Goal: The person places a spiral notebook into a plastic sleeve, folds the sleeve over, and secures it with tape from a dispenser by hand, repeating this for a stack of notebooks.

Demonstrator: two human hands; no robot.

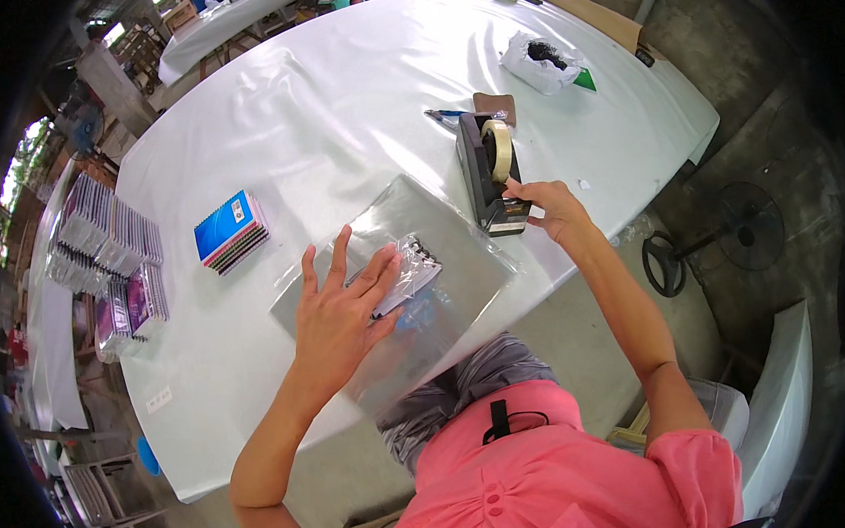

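My left hand (339,303) lies with spread fingers on a small stack of spiral notebooks (412,284) wrapped in clear plastic film. Under that bundle is a pile of transparent plastic sheets (458,307), reaching the near table edge. My right hand (556,211) is at the front end of a black tape dispenser (503,216), thumb and fingers pinched at the tape's end; the piece between them is too small to see well. A roll of adhesive tape (503,153) sits in the dispenser. Left of the sheets stands a stack of blue-covered spiral notebooks (230,229).
Wrapped notebook stacks (107,225) fill the left side. Beyond the dispenser lie a brown pad (495,106), pens (446,114) and a white bag (541,63) with black contents. The white-covered table (288,120) has a curved-looking edge. A fan (749,227) stands to the right.
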